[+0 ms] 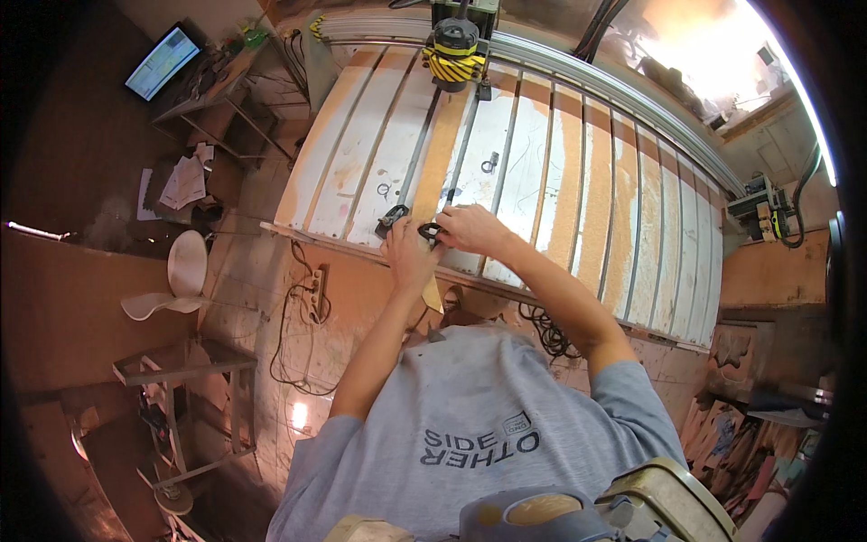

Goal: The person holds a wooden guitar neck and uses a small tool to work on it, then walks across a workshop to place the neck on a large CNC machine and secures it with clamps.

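Near the frame's centre, the right hand's point(471, 229) fingers close on a black fitting point(430, 232) over the wooden strip point(440, 154), probably to steady it along the slotted table point(361, 117); whether the left hand's point(412, 255) fingers grip, I cannot tell.

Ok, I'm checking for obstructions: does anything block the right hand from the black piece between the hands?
Nothing visible does: the right hand is at the black piece by the wooden strip, the left hand opposite.
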Available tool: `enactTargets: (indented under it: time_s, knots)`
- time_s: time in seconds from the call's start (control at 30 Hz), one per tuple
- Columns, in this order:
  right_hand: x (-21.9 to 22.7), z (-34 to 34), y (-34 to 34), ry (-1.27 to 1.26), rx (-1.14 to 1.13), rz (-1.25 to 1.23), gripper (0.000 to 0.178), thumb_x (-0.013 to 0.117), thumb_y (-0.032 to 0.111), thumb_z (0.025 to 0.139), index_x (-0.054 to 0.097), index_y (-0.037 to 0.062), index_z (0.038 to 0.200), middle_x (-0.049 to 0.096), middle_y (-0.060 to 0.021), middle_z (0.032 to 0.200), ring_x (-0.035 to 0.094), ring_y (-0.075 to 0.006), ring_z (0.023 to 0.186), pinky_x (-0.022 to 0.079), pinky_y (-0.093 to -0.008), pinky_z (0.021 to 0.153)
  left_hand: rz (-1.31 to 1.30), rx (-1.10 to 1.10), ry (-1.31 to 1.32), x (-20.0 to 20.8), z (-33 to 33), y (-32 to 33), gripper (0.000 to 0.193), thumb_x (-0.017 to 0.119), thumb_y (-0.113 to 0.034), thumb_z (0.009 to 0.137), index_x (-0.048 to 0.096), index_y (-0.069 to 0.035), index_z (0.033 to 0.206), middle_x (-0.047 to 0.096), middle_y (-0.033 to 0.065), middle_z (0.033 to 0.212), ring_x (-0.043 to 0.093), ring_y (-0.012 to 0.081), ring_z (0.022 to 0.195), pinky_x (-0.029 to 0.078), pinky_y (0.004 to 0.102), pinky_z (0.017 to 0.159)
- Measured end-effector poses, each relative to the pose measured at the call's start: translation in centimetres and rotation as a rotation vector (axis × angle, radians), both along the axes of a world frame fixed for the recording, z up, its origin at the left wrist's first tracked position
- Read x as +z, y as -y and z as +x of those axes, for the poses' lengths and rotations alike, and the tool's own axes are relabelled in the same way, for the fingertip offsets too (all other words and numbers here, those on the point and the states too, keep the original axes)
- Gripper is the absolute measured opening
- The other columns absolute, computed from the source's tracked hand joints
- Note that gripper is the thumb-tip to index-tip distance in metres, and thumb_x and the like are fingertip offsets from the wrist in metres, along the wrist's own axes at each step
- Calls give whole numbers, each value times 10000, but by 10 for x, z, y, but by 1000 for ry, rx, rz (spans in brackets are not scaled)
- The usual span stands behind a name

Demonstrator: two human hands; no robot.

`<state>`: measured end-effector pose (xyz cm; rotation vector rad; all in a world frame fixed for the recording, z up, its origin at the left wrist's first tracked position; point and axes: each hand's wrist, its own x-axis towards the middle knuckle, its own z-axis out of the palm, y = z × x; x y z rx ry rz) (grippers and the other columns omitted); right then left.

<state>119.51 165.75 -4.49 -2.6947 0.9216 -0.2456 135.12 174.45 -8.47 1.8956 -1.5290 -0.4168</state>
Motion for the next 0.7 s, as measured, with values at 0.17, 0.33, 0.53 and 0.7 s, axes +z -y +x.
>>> enactTargets:
  time_s: [0.17,0.33,0.53,0.7]
  knots:
    - [-15,27,-6,109,-523,300,276,626,229,862,646,-39,797,633,-263,649,650,-470,648,537,-540,647,28,0,39,9,-4,0,566,877,-234,663,672,-108,1176,554,76,1317,507,311,1233,359,470,1052]
    - [13,18,-7,64,-297,203,266,642,183,832,664,-21,1000,667,-237,833,681,-443,779,549,-520,707,36,-26,30,8,3,-4,589,875,-275,703,665,-109,1227,542,71,1346,493,296,1260,339,475,1059]
    - [12,-9,4,-25,148,26,268,741,189,815,621,44,1005,652,-101,1019,659,-321,1013,560,-449,818,39,-24,52,9,-2,-1,590,869,-275,711,652,-108,1234,546,67,1333,504,291,1250,351,475,1042]
    - [-5,-12,4,55,188,-43,226,730,186,823,619,50,966,654,-85,996,651,-294,988,561,-407,809,-17,-12,65,3,-1,-3,600,861,-255,705,630,-108,1239,556,66,1311,514,292,1240,359,476,1038]
